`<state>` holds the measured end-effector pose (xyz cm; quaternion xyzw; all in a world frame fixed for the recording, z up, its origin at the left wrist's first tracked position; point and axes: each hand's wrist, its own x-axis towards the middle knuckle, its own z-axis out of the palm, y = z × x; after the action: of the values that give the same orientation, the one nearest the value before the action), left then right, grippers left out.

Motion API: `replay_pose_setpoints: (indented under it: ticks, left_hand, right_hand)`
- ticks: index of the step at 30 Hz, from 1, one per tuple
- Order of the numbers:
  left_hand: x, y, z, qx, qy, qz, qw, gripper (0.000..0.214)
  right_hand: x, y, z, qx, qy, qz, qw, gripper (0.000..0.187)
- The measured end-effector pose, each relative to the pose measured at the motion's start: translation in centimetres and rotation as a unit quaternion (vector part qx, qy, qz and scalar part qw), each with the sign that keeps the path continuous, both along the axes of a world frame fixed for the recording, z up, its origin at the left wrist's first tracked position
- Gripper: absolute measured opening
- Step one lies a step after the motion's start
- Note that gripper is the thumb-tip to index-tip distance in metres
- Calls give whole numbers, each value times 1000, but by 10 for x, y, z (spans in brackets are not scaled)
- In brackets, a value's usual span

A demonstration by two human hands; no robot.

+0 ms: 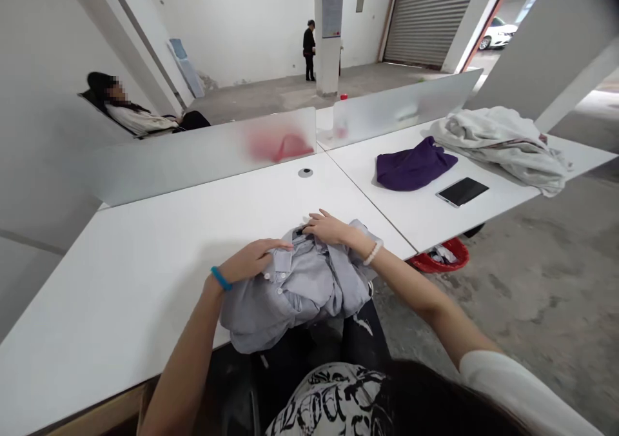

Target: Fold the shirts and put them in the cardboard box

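A light grey button-up shirt (309, 287) lies bunched at the table's front edge, its lower part hanging over toward my lap. White buttons show on its left side, and the collar faces away from me. On the shirt's left upper part rests my left hand (252, 260), fingers stretched out toward the collar. My right hand (331, 228) touches the collar's right side, its fingers apart and some raised off the cloth. A small dark patch, perhaps a label, shows beside the right fingertips.
The white table (145, 262) has frosted dividers (207, 158) along its back. Right of me are a purple cloth (413, 165), a tablet (463, 192) and pale piled fabric (507, 142). A red-lined bin (442, 258) stands below. One person sits beyond the divider; another stands farther back.
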<state>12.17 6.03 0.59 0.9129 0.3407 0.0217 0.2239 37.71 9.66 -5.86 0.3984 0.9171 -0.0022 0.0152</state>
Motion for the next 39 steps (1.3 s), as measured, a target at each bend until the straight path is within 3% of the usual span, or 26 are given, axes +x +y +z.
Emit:
replay_pose_setpoints:
  ticks: [3,6,9,12,15,17,22,26,31,35,39]
  left_hand:
    - [25,22,-5,-24,70,-121,990,46]
    - [34,35,-19,63,140,-197,968,43]
    - [33,45,-22,179,188,-217,941,30]
    - [32,53,-6,241,192,-216,927,17]
    - [32,59,24,233,154,-200,939,22]
    - [33,58,47,228,122,-184,948,30]
    - [40,36,91,265,58,-147,951,43]
    - [43,16,98,263,40,-91,960,41]
    - [41,9,98,259,17,-23,965,40]
    - [42,8,108,257,9,2,966,37]
    - [41,7,119,214,17,-33,976,36]
  right_hand:
    - [8,8,-3,10,-44,4,999,34]
    - [23,8,0,34,-49,18,998,38]
    - [33,-2,16,34,-35,41,998,21]
    - [34,-22,44,-17,60,83,995,11]
    - [29,-44,77,-95,162,104,977,16]
    - [25,-56,97,-128,178,125,968,17]
    - [20,-70,130,-78,138,143,977,22]
    - [18,-76,140,-19,157,90,983,25]
    - [19,-83,148,26,169,27,985,24]
    - [22,-76,157,-23,117,57,991,28]
    - [24,-67,170,-105,86,123,983,24]
